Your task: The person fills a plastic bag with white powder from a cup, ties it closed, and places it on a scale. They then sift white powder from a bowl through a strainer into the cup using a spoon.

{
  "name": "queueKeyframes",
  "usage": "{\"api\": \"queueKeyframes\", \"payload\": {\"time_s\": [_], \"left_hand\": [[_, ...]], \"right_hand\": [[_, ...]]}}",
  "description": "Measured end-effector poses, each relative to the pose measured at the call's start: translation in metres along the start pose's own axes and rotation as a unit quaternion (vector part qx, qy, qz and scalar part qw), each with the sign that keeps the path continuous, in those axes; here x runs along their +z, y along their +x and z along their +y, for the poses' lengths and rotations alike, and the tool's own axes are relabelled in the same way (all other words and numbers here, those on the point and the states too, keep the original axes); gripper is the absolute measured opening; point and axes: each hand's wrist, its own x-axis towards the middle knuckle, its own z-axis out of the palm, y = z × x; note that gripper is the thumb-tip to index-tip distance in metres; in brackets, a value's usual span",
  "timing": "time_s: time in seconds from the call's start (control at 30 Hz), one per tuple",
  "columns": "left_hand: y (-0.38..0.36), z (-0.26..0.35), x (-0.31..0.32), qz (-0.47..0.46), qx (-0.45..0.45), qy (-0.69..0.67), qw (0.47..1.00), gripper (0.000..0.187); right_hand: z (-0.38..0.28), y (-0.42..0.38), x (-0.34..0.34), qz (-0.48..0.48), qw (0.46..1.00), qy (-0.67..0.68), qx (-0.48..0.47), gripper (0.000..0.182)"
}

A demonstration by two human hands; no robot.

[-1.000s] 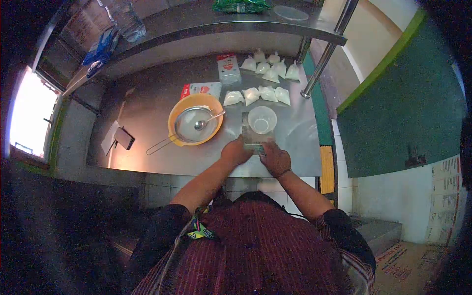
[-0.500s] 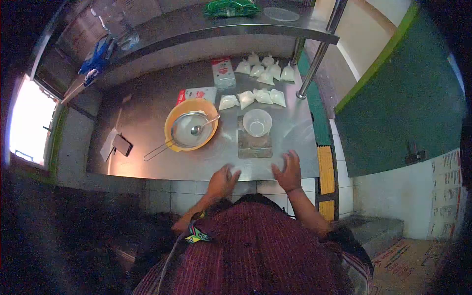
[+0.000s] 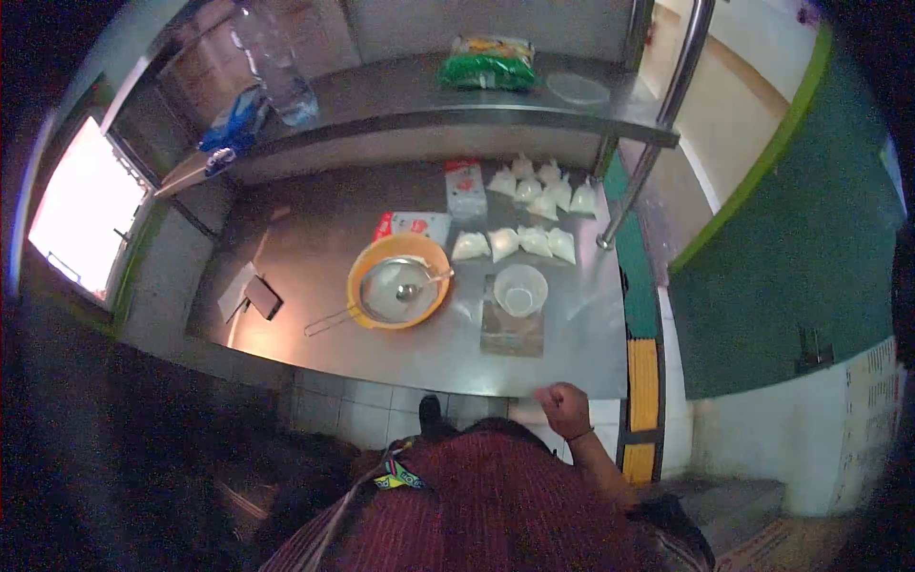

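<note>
My right hand [image 3: 566, 410] is at the front edge of the steel table [image 3: 410, 367], fingers curled in and nothing visible in them. My left hand is out of view. Closest to the right hand is a flat scale [image 3: 513, 336] with a clear plastic bowl [image 3: 521, 290] on its far part. Left of it stands an orange basin [image 3: 355, 283]. A wire sieve [image 3: 381, 290] rests across this basin, its handle sticking out to the lower left, with a metal spoon [image 3: 407, 291] lying in it. Knotted bags of white powder [image 3: 529, 191] stand behind the scale, and several more bags [image 3: 505, 244] lie in front of those.
Red-and-white packs [image 3: 465, 189] stand behind the basin. A phone-like dark object [image 3: 262, 297] leans at the table's left. Overhead, a steel shelf [image 3: 400, 110] holds a green packet [image 3: 488, 67] and a plastic bottle [image 3: 286, 91]. A metal post [image 3: 640, 186] rises at the right.
My left hand has left the view. My right hand has drawn back from the table and its spread fingers have curled in. The camera has tilted up, so the table sits lower in view.
</note>
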Motion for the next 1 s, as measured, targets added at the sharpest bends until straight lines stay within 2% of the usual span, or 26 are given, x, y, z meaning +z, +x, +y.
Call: {"api": "queueKeyframes", "payload": {"time_s": [0.07,0.13,0.3,0.37,0.4,0.47,0.6,0.67,0.77,0.8,0.83,0.87,0.93,1.0], "left_hand": [[-0.002,-0.008,0.002,-0.016,-0.003,0.014,1.000,0.040],[0.005,-0.008,0.006,-0.024,0.015,0.029,0.999,0.039],[0.036,0.006,0.027,-0.010,0.098,0.082,0.992,0.037],[0.048,0.006,0.033,0.006,0.138,0.108,0.985,0.037],[0.052,0.006,0.036,0.013,0.157,0.125,0.980,0.036],[0.057,0.002,0.036,0.022,0.191,0.156,0.969,0.036],[0.058,-0.011,0.040,0.012,0.248,0.197,0.948,0.035],[0.064,-0.020,0.041,0.017,0.286,0.217,0.933,0.034],[0.078,-0.024,0.041,0.042,0.369,0.238,0.897,0.033],[0.078,-0.022,0.044,0.036,0.369,0.231,0.900,0.033],[0.082,-0.006,0.025,-0.002,0.380,0.196,0.904,0.030],[0.085,0.014,0.000,-0.041,0.390,0.162,0.906,0.027],[0.044,0.108,-0.074,-0.139,0.270,0.024,0.952,0.027],[0.009,0.181,-0.135,-0.250,0.180,-0.115,0.944,0.035]], "right_hand": [[-0.006,0.008,-0.002,-0.058,0.993,-0.075,-0.076,0.040],[-0.009,0.011,0.006,-0.026,0.994,-0.023,-0.104,0.041],[-0.016,0.021,0.017,-0.020,0.990,0.005,-0.140,0.034],[-0.020,0.023,0.018,-0.050,0.984,0.008,-0.171,0.030],[-0.021,0.024,0.017,-0.039,0.985,0.017,-0.169,0.030],[-0.024,0.026,0.019,-0.098,0.983,0.021,-0.151,0.030],[-0.036,0.019,0.017,-0.095,0.986,0.018,-0.139,0.028],[-0.027,0.023,0.019,-0.132,0.984,-0.051,-0.107,0.027],[-0.038,0.022,0.006,-0.120,0.985,-0.052,-0.113,0.025],[-0.039,0.022,0.007,-0.121,0.984,-0.054,-0.119,0.024],[-0.029,0.018,0.010,-0.141,0.984,-0.061,-0.086,0.014],[-0.034,0.019,0.009,-0.145,0.984,-0.063,-0.082,0.014],[-0.068,0.035,0.000,-0.082,0.994,-0.061,-0.033,0.030],[-0.090,0.049,-0.004,-0.073,0.991,-0.095,-0.067,0.054]]}}
